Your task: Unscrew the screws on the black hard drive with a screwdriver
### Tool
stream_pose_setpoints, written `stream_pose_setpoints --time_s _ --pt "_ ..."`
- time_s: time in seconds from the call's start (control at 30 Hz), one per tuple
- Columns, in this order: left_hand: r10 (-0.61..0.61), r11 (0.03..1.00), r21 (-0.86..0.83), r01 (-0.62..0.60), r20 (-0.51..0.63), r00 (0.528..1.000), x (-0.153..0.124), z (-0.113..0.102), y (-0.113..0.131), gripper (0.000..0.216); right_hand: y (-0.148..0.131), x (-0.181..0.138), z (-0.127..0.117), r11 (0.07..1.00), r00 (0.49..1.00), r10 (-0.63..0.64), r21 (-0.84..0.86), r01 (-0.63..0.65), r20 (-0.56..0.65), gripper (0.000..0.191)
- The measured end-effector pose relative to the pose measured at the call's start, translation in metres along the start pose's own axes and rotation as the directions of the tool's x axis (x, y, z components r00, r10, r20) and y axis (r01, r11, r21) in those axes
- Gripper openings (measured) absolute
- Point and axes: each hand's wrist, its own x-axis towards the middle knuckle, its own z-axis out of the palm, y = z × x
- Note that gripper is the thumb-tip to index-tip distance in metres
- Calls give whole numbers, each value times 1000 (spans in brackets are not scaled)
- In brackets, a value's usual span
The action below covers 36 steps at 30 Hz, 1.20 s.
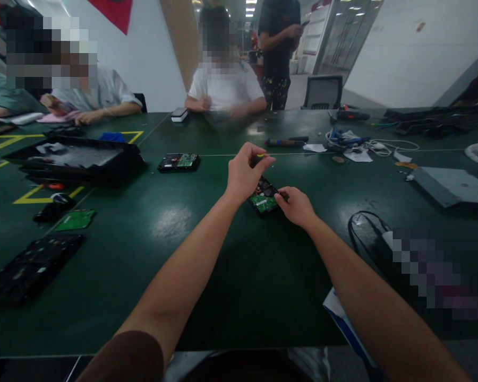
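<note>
A small hard drive (264, 197) with a green circuit board on top lies on the dark green table (207, 254) in front of me. My left hand (245, 172) is closed around the handle of a screwdriver (258, 157), held upright over the drive's far end. My right hand (297, 206) pinches the drive's right edge and steadies it. The screwdriver's tip is hidden behind my left hand.
A second hard drive (179, 162) lies further left. An opened black laptop shell (74, 159), a green board (75, 219) and a black panel (30, 268) sit at the left. Cables and tools (348, 140) lie at the right back. Two people sit across; another stands behind.
</note>
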Motion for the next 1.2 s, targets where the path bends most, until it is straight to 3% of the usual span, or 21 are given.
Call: stream_pose_setpoints --time_s 0.2,0.4,0.67,0.83,0.97,1.2 --pt "-79 977 -196 86 44 996 4 0 0 6 -1 0 0 999 1000 -29 -14 29 -2 27" --pt "-26 994 -107 28 13 1000 6 -5 0 8 -4 0 -2 998 999 -47 -38 46 -7 26" --pt "-160 891 -389 233 212 964 8 -3 -2 24 -5 0 -3 1000 1000 -12 -25 12 1 28" --pt "-262 886 -360 292 130 956 2 7 10 29 -3 1 -1 999 1000 -27 -17 27 5 28" --pt "-242 895 -350 276 137 960 -4 13 19 24 -1 2 1 999 999 -42 -31 42 -8 28" --pt "-259 887 -355 295 145 955 -4 11 14 29 0 3 0 998 999 -51 -42 51 10 29"
